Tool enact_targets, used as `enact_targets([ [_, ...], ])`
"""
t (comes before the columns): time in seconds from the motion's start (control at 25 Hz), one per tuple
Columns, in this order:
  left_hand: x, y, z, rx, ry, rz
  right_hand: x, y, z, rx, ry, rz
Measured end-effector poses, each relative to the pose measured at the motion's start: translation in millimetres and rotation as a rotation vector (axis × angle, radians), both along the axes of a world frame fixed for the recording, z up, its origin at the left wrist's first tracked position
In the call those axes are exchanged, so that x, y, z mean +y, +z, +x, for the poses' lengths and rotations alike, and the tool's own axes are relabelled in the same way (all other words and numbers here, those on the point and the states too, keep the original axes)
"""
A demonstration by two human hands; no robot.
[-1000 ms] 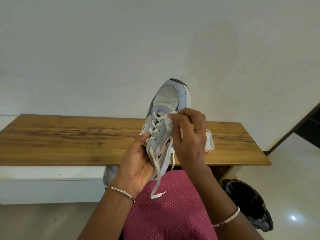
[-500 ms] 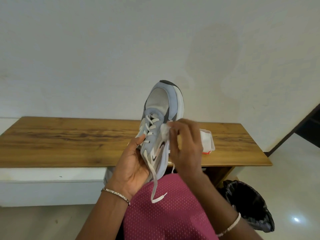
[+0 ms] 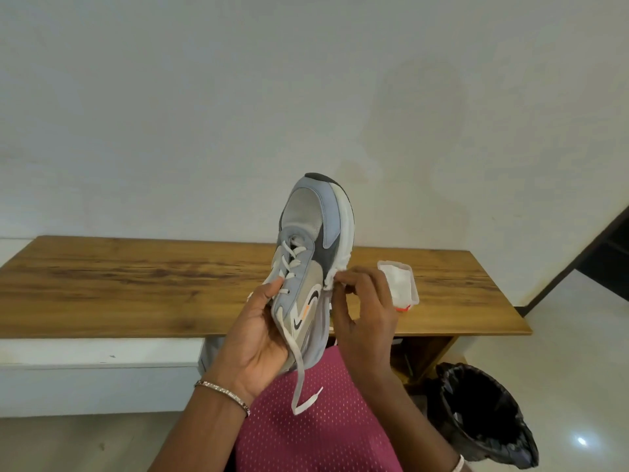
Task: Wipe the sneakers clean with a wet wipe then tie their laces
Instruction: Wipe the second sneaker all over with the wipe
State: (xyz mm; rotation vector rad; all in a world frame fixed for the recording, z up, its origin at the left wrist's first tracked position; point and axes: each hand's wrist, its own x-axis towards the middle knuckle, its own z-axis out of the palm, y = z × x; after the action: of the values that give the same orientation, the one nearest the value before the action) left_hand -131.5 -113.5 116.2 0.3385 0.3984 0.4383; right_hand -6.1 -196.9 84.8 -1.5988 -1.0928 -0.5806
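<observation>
In front of the wooden bench (image 3: 136, 284), my left hand (image 3: 258, 338) is gripping the sneaker (image 3: 306, 267) upright while my right hand (image 3: 364, 311) is pinching a wipe (image 3: 335, 272) against its sole.

No words or numbers can be read anywhere. The only sign is a curved swoosh mark on the side of the sneaker (image 3: 308, 267): one dark swoosh near the laces, a second dark one lower, and a small orange one between them. No brand name is written beside them.
</observation>
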Motion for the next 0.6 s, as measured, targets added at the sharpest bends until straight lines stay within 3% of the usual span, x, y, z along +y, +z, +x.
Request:
enact_targets([
  [0.32, -7.0, 11.8, 4.9, 0.037, -0.035, -0.007, 21.1, 92.9, 36.3, -0.076, 0.001, 0.156],
  [0.6, -3.3, 7.1, 1.7, 0.062, 0.009, -0.025, -1.1, 3.7, 18.4, -0.052, -0.031, 0.046],
])
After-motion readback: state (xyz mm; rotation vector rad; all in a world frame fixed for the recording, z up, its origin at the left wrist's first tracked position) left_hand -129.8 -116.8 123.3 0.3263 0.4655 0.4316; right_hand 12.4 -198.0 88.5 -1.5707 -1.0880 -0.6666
